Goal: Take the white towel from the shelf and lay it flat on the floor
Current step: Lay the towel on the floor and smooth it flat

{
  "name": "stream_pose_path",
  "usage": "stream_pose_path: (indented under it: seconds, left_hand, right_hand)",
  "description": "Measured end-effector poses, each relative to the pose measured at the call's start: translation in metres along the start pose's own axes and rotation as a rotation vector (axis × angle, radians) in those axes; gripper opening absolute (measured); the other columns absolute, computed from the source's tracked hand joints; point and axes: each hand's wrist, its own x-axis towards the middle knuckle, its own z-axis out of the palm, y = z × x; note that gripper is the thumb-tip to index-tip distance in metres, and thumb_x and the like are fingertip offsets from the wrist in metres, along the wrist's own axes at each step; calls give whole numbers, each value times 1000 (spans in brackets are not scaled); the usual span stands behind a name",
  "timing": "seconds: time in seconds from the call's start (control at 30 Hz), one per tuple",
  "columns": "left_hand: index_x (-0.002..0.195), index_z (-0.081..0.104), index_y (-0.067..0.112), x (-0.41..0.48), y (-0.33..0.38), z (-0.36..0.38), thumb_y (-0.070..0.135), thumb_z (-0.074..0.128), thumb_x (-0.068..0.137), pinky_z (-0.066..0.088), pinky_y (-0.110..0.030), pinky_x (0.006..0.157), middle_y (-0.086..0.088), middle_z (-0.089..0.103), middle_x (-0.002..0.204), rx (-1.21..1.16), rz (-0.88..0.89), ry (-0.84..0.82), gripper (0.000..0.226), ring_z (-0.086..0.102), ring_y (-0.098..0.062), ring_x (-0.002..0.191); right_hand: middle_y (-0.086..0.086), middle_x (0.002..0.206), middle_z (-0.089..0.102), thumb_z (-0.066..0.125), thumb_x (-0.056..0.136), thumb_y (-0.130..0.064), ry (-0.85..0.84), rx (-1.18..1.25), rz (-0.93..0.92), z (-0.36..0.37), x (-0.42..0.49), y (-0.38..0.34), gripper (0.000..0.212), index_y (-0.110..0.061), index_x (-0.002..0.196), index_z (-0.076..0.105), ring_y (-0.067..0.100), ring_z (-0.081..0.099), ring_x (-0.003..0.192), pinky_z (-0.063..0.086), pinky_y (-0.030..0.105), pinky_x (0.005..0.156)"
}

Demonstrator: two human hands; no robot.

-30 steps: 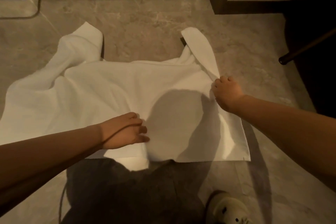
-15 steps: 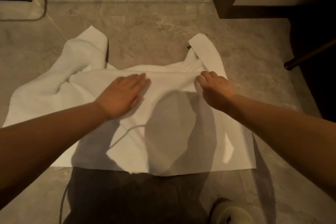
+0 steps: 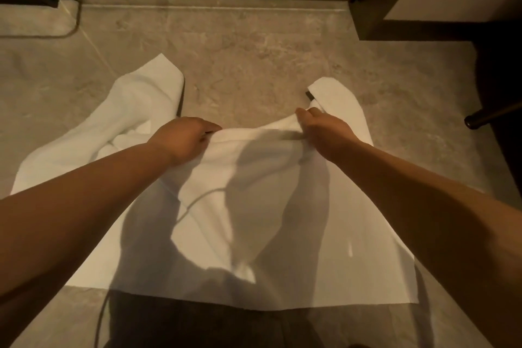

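I see both forearms bare, no sleeves, left hand (image 3: 185, 137) and right hand (image 3: 324, 128) without rings, watch or gloves; dark trousers (image 3: 197, 325) below.

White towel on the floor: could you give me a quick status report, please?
Both hands, left and right, pinching the far fold. White towel on the floor, far corners still folded over. Nothing in the way.

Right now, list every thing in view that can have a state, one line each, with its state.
white towel: on the floor, near part spread flat, far edge folded back and bunched, not yet flat.
left hand: closed, pinching the towel's folded far edge.
right hand: closed, gripping the same folded edge near the right flap.
floor: bare stone beyond the towel.
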Motion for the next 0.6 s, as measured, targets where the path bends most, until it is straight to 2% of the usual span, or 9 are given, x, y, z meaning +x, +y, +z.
stream_pose_path:
  seconds: [0.1,0.17,0.23,0.37,0.47,0.6]
  left_hand:
    - [114,65,27,2,-4,-1,17,54,88,48,-36,78,0,67,104,21,-60,-53,29,59,-24,96]
    - [111,66,24,6,-6,-2,21,57,88,48,-36,80,1,67,106,18,-94,-74,25,59,-23,96]
    - [103,67,20,8,-4,-2,21,57,86,46,-34,75,0,68,101,42,-96,-81,19,58,-22,89]
    - [83,59,16,5,6,-4,17,58,80,35,-29,59,4,55,82,83,-73,15,4,50,-21,72]
    - [78,52,17,0,9,-16,14,61,77,32,-29,57,1,51,81,94,-9,137,9,49,-24,69]
    - [78,53,12,0,12,-41,10,63,75,36,-34,53,-10,51,83,155,75,327,11,52,-33,69]
  right_hand:
    - [16,132,45,49,92,-13,22,-102,46,-6,5,11,47,-10,138,37,36,52,109,43,38,80]
    - [17,121,50,50,91,-10,16,-147,81,-9,5,12,30,-7,120,50,35,52,103,42,37,74]
    - [17,114,53,50,90,-6,16,-162,101,-9,4,8,19,-5,109,54,35,55,97,42,36,69]
    - [18,110,55,48,91,-4,56,-123,133,-8,-1,8,18,-5,108,55,36,57,92,46,37,70]
    - [17,107,55,47,91,-9,199,-38,189,-11,-6,16,21,-4,109,55,38,57,89,42,37,66]
    - [15,100,56,49,91,-13,502,150,157,-19,-9,17,13,-6,97,58,35,56,80,41,37,61]
